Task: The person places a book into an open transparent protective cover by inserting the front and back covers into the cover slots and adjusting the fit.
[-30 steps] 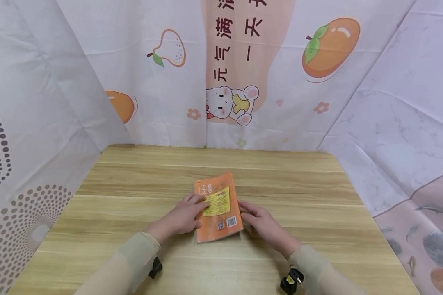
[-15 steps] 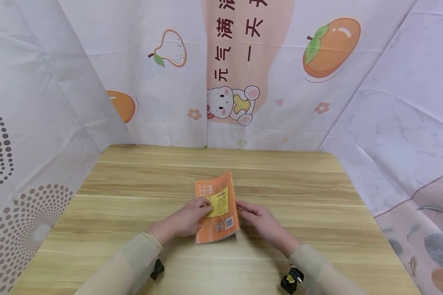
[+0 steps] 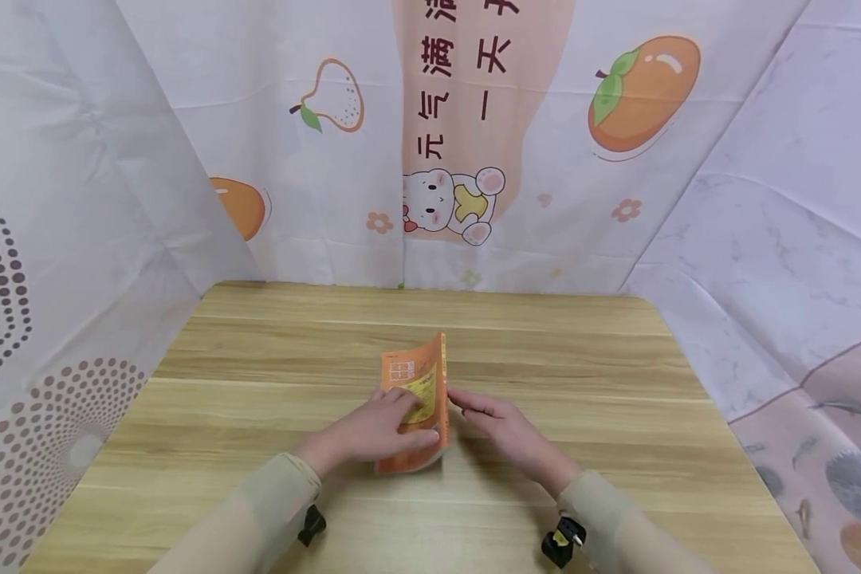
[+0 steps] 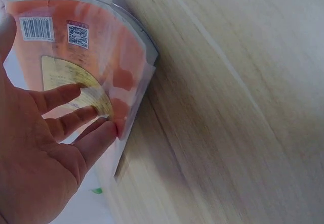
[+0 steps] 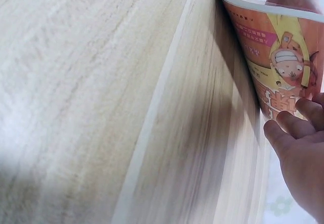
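An orange paperback book [image 3: 428,359] with a yellow panel is tilted up in the middle of the table, its spine side raised on the right and its left edge low. My left hand [image 3: 373,426] lies against the back cover, fingers spread and thumb by the spine. The left wrist view shows those fingertips touching the bowed cover [image 4: 101,42], below a barcode and a QR code. From the right, my right hand [image 3: 505,430] presses straight fingers to the raised side. In the right wrist view they touch the illustrated front cover [image 5: 288,57]; the right thumb is hard to make out.
The wooden table [image 3: 581,359] extends around the book on all sides. Printed curtains [image 3: 545,215] hang behind the table and at both sides. A black wrist device [image 3: 563,542] sits under the right sleeve, and a similar one [image 3: 312,524] under the left.
The book's right side has risen and swung leftward, so the spine now shows. My left hand has slid right across the cover, its thumb reaching the spine; my right fingers have followed leftward.
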`<state>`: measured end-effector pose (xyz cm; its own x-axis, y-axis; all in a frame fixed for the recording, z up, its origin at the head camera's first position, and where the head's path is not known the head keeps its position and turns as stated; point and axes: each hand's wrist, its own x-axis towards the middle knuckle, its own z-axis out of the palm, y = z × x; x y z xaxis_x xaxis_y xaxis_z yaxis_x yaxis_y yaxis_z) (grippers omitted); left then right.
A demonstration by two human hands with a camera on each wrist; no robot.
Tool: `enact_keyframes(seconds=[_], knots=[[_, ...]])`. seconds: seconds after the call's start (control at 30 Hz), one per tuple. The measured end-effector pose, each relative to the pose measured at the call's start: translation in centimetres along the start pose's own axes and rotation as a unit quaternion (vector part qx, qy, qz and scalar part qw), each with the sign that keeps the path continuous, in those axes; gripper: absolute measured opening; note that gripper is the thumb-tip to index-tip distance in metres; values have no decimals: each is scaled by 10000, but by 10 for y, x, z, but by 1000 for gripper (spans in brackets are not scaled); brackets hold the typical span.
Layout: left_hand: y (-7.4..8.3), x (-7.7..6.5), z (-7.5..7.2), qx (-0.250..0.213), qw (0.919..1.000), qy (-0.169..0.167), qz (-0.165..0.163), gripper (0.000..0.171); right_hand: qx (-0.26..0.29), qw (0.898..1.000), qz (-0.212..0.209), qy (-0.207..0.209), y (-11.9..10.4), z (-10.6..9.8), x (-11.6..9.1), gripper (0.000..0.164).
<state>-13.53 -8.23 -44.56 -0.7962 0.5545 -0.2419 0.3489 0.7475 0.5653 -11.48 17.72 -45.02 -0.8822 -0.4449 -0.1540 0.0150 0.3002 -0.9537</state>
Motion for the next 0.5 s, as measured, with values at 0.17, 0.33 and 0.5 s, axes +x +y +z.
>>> enact_keyframes(seconds=[0.17,0.33,0.5], knots=[[4,-1,-3,-137,9999,-11,-38,88,-126,9998,-103,-121,-2,1,2,43],[6,-2,-4,-480,9987,-123,-143,80,-270,9992,-91,-281,-5,2,4,43],[7,-1,-3,-749,9967,-256,-201,70,-391,9977,-48,-553,-7,4,7,45]])
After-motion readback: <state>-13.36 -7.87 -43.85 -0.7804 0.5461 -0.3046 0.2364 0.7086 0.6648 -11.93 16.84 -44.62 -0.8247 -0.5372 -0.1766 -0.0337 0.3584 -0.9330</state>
